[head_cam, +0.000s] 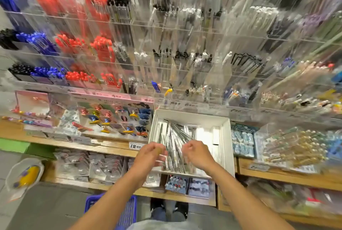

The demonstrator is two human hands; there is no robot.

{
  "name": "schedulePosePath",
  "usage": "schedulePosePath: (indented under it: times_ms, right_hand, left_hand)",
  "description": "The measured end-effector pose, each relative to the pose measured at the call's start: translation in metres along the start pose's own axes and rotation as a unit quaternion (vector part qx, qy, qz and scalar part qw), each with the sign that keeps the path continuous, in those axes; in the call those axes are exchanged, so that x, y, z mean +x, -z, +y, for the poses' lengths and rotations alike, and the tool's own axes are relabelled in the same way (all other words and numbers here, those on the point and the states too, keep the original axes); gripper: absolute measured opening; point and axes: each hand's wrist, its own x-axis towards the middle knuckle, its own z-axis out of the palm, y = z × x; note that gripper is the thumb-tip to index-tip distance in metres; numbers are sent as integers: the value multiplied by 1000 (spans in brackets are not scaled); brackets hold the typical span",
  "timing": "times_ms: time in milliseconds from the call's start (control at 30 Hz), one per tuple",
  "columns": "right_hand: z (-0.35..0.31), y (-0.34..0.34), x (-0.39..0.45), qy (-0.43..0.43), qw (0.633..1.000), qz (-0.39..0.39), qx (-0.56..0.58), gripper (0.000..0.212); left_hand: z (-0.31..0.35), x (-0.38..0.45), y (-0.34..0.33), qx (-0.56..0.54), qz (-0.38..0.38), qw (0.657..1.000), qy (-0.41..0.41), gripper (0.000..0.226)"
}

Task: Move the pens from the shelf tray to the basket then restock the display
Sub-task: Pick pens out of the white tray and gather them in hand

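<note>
White tray, many pens, two hands: left hand, right hand

Price tags on the shelves

A white price tag on the wooden shelf edge reads "12.90"; the other tags are too blurred to read.

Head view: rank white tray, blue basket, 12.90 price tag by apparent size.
1. white tray
2. blue basket, partly hidden by the left arm, so its true extent is unsure
3. price tag, clearly smallest
</note>
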Motion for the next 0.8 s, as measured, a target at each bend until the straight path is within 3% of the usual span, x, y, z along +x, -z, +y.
schedulePosePath:
  times_ms: [133,300,467,567,633,733,800]
  right_hand:
    - [-9,-43,45,-10,963,43,-266,11]
    - [4,-58,59,-6,949,62,-309,27]
    - [4,-50,61,-25,938,30,-345,14]
    - [-4,-45,56,-33,940,15,-338,8]
    - [-11,-37,50,-3,949,12,-314,14]
    - [-14,-16,35,100,966,-79,-226,16]
    - [-13,1,24,118,974,-139,-136,21]
  left_hand:
    - [10,14,-7,-28,48,998,29,14]
    - [9,21,-5,-15,58,997,42,15]
    - [10,28,-4,-5,48,998,46,15]
    - [11,32,-6,26,43,998,23,14]
    - [13,36,-7,87,47,995,-35,12]
    - [20,40,-8,233,40,957,-169,10]
    - [24,45,-9,318,-2,925,-206,9]
